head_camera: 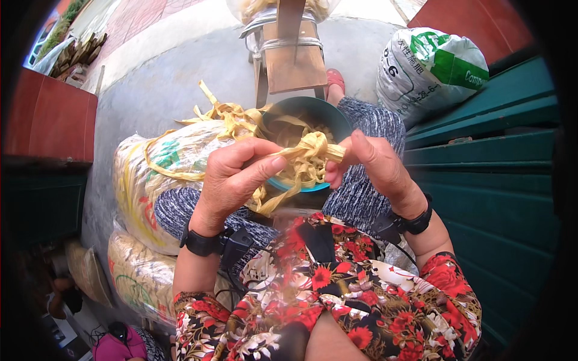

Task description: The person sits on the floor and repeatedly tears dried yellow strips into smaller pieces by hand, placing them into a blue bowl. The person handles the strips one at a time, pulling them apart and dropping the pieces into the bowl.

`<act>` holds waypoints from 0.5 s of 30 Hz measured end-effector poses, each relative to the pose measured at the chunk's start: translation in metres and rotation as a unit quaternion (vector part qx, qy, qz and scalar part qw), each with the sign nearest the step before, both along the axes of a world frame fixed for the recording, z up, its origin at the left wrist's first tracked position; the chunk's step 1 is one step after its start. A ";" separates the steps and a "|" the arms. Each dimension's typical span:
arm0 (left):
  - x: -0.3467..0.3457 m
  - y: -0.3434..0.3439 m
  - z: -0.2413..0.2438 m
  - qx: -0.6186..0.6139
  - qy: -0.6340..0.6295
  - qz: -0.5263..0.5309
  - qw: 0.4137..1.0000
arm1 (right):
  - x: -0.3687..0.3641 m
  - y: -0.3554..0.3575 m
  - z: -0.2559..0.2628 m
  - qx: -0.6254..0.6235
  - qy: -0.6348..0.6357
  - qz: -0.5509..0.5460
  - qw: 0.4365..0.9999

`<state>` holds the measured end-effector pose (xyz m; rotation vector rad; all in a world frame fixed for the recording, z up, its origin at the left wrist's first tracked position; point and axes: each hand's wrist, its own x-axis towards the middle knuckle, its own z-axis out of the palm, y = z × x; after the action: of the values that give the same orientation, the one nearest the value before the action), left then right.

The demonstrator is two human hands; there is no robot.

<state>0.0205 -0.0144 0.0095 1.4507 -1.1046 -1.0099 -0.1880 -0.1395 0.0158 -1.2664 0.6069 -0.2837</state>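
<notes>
A pale yellow flat strip, seemingly dried plant matter, is tied in a loose knot [314, 144] between my two hands. My left hand [241, 173] pinches the strip between thumb and forefinger, to the left of the knot. At the other side, my right hand [377, 164] holds the short, blunt-ended stub against its fingers. A long tail [284, 198] of strip hangs down below. Directly underneath stands a teal plastic bucket [316, 108], partly hidden by my hands, with more curled and knotted strips [302, 173] inside.
Loose strips [237, 113] drape over a stuffed plastic sack [131, 167] at my left. Another full sack [144, 275] lies nearer. Ahead is a wooden bench [295, 63]. A white-and-green printed sack [431, 72] leans by green wooden panels [483, 189]. Part of another person [119, 343] shows lower left.
</notes>
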 end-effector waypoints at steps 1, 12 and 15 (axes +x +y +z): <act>-0.001 -0.001 0.001 -0.020 -0.021 -0.002 1.000 | 0.001 -0.005 0.002 -0.006 0.004 0.009 1.000; 0.002 -0.006 0.008 0.049 0.100 0.027 0.993 | -0.018 0.020 0.011 0.001 -0.121 0.058 0.991; 0.005 -0.012 0.007 0.051 0.068 0.015 0.996 | -0.017 -0.001 0.017 0.003 0.011 0.060 0.998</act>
<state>0.0257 -0.0262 0.0165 1.4518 -0.9428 -1.1396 -0.2049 -0.1403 0.0326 -1.2962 0.5474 -0.1677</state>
